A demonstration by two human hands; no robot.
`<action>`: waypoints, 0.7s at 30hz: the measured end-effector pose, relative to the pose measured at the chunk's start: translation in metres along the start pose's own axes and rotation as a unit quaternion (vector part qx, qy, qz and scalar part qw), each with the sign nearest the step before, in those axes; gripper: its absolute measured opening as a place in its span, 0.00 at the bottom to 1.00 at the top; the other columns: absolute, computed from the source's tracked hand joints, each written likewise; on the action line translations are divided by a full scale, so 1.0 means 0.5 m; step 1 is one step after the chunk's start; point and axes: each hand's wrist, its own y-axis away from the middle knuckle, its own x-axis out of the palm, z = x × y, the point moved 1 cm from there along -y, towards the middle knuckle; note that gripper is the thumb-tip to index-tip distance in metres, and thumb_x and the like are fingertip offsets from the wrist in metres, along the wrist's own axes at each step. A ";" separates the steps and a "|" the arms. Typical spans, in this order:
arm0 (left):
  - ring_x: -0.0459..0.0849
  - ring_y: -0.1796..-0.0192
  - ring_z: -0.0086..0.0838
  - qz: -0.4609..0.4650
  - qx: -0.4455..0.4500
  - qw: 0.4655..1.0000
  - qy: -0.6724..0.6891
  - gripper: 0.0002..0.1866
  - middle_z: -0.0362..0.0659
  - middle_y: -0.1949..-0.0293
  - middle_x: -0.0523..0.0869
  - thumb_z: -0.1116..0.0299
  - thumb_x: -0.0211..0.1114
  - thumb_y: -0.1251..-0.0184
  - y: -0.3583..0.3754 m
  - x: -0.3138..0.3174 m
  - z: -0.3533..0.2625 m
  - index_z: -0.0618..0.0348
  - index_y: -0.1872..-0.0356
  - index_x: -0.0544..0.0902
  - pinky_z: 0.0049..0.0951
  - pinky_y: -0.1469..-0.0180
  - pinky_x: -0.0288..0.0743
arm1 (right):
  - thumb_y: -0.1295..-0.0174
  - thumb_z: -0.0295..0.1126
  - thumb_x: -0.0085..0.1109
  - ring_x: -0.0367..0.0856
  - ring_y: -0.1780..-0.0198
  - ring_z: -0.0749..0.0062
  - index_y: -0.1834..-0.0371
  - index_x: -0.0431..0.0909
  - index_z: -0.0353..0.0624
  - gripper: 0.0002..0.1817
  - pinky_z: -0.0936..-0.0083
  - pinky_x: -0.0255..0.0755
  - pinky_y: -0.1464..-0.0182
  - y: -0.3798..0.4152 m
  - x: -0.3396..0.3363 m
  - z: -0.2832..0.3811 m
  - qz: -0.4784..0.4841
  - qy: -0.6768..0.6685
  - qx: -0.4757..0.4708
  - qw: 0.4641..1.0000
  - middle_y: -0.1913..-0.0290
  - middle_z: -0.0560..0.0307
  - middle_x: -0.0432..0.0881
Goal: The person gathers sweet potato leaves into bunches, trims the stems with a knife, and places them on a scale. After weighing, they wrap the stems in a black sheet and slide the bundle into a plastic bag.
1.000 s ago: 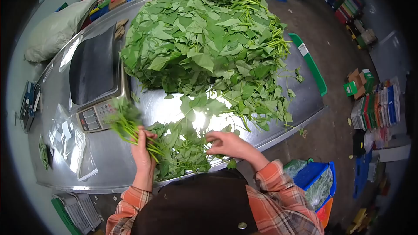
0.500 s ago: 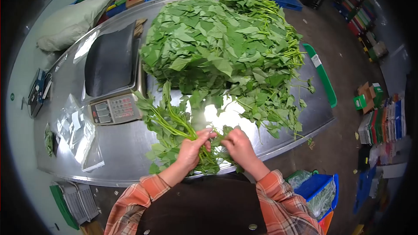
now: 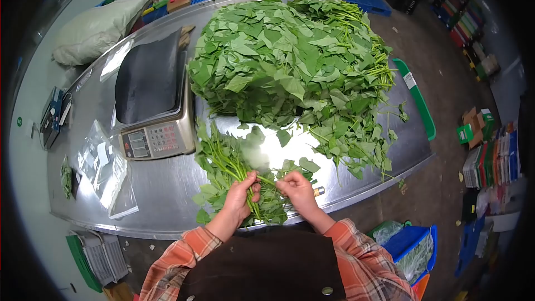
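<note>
Gripping the leafy stem bunch, the left hand held firm; the right hand, at three o'clock, pinched stems—ends best kept aligned.

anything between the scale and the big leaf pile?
Nothing; in the head view the scale sits right beside the big leaf pile, with only bare table in the thin gap.

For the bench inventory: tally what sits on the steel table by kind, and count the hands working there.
Big heap of loose green leaves: 1
Small bunch of leafy stems held in the hands: 1
Weighing scale: 1
Pile of clear plastic bags: 1
Hands: 2, left hand and right hand
Total: 4 things on the steel table, plus 2 hands.
</note>
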 end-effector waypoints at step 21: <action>0.73 0.68 0.23 0.135 0.109 0.984 0.044 0.09 0.42 0.65 0.81 0.62 0.59 0.33 0.062 -0.071 -0.054 0.54 0.59 0.74 0.19 0.78 0.64 | 0.29 0.41 0.41 0.69 0.70 0.77 0.64 0.70 0.49 0.10 0.70 0.66 0.51 -0.033 0.056 0.033 0.118 -0.476 0.078 0.868 0.81 0.69 0.67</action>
